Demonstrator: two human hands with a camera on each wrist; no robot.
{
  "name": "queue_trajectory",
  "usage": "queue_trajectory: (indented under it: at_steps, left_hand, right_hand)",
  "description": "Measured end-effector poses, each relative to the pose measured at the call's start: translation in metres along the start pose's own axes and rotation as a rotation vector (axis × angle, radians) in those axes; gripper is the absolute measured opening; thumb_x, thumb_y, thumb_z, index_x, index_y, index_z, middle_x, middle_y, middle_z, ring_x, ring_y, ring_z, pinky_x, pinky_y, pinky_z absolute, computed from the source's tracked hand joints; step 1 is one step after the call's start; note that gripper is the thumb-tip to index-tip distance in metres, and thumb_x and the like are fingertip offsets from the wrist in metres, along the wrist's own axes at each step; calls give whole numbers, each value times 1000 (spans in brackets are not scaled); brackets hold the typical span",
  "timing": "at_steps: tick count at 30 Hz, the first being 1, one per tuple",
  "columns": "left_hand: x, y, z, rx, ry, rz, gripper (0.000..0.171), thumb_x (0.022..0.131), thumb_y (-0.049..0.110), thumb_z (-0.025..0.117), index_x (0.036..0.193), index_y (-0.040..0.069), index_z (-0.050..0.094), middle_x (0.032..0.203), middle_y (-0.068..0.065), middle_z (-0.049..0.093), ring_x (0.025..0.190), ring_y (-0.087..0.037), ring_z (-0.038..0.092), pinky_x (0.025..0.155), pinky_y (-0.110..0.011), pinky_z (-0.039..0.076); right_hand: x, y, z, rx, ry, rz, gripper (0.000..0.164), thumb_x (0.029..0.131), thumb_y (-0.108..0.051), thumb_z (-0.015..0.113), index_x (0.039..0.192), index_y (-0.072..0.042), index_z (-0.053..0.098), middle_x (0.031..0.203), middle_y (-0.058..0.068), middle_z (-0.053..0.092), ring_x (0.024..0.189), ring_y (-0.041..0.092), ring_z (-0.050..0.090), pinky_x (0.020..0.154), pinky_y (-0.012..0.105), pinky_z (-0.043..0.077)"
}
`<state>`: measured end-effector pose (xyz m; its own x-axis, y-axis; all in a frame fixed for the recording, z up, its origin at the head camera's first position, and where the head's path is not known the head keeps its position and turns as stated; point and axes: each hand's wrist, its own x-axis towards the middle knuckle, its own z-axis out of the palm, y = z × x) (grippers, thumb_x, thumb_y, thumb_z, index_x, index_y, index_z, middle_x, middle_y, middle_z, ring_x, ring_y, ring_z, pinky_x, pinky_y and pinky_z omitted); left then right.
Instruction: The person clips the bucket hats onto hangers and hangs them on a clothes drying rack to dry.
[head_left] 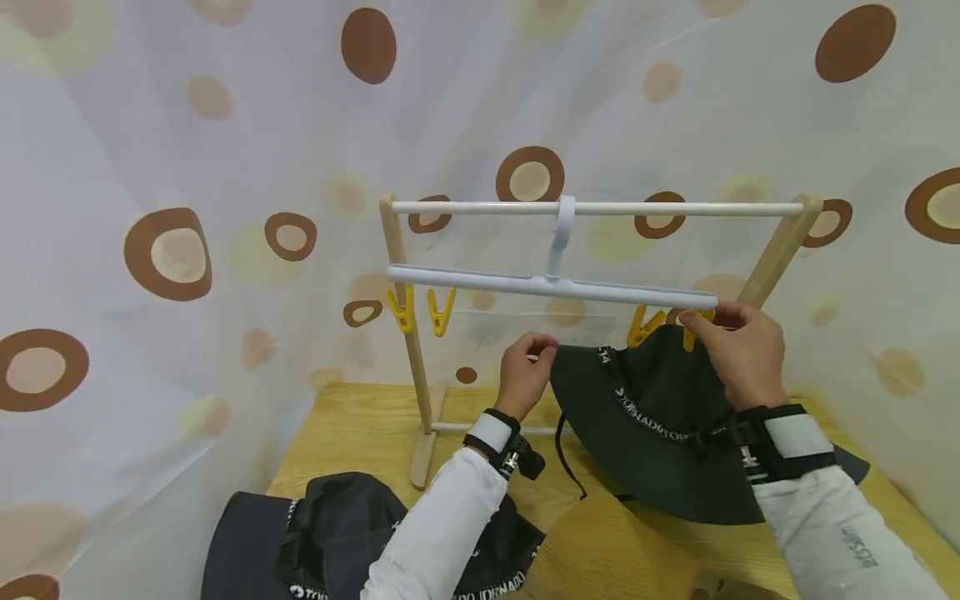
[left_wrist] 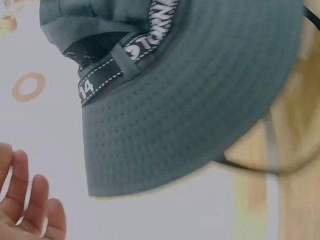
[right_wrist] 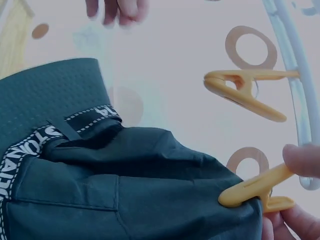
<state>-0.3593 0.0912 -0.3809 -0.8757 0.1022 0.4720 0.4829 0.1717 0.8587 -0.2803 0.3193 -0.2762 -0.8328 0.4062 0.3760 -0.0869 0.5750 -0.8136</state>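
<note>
A dark green bucket hat (head_left: 660, 458) with a lettered band hangs below the right end of a white hanger (head_left: 480, 280). My right hand (head_left: 746, 354) pinches a yellow clip (right_wrist: 257, 187) at that end, and the clip's tip sits over the edge of the hat's crown. Beside it on the hanger, another yellow clip (right_wrist: 245, 90) hangs apart from the hat. My left hand (head_left: 525, 377) is near the brim's left corner; in the left wrist view its loosely bent fingers (left_wrist: 35, 200) hold nothing and stand apart from the brim.
The hanger hooks over the white rail (head_left: 465, 207) of a wooden-sided rack (head_left: 420, 375). Two yellow clips (head_left: 441, 312) hang at its left end. Dark hats (head_left: 352, 517) and a tan hat (head_left: 607, 550) lie on the wooden table (head_left: 337, 425) in front. A patterned curtain (head_left: 225, 350) stands behind.
</note>
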Motion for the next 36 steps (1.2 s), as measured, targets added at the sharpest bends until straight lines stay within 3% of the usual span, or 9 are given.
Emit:
queue_trajectory:
  at_steps: [6, 11, 15, 18, 29, 34, 36]
  left_hand:
    - [-22, -13, -15, 150, -174, -23, 15, 97, 16, 55, 102, 10, 68, 96, -6, 68, 83, -14, 59, 72, -26, 48]
    - [-39, -13, -22, 180, -326, -52, 18, 98, 18, 54, 107, 10, 67, 99, -6, 68, 81, -12, 58, 68, -23, 46]
    - [-50, -11, -27, 174, -401, -53, 22, 99, 19, 53, 112, 7, 65, 104, -7, 67, 87, -14, 58, 69, -23, 47]
    - [-54, -11, -29, 169, -428, -65, 20, 99, 21, 53, 111, 9, 65, 104, -6, 66, 89, -15, 58, 70, -24, 47]
    - [-72, -6, -34, 142, -528, -125, 17, 98, 21, 54, 109, 14, 64, 110, -5, 63, 96, -17, 59, 74, -26, 49]
    - [-78, -2, -34, 161, -547, -137, 17, 98, 23, 54, 109, 14, 64, 110, -4, 63, 97, -16, 58, 76, -27, 48]
    - [-80, -1, -35, 172, -549, -127, 17, 98, 23, 54, 108, 14, 64, 110, -4, 63, 98, -17, 58, 77, -28, 48]
  right_hand:
    - [0, 2, 5, -78, 177, -14, 54, 87, -39, 66, 124, -1, 60, 102, 9, 59, 79, 2, 43, 72, 28, 40]
    - [2, 9, 6, -97, 249, -54, 52, 86, -39, 66, 122, -2, 62, 109, 22, 66, 78, 0, 42, 83, 43, 43]
    - [2, 14, 5, -99, 289, -93, 51, 86, -36, 67, 122, -1, 62, 111, 25, 64, 89, 20, 53, 93, 54, 38]
    - [2, 17, 4, -101, 305, -97, 51, 86, -34, 68, 122, 1, 62, 111, 25, 60, 101, 34, 52, 93, 56, 37]
    - [-3, 19, 2, -118, 310, -100, 52, 85, -31, 70, 123, 2, 60, 108, 21, 59, 91, 22, 49, 87, 49, 39]
    - [-7, 20, 1, -116, 301, -123, 54, 84, -30, 71, 123, 4, 58, 104, 19, 57, 90, 24, 49, 81, 44, 38]
    - [-9, 19, -1, -122, 278, -126, 55, 84, -30, 71, 124, 4, 57, 106, 20, 57, 84, 15, 49, 78, 40, 38]
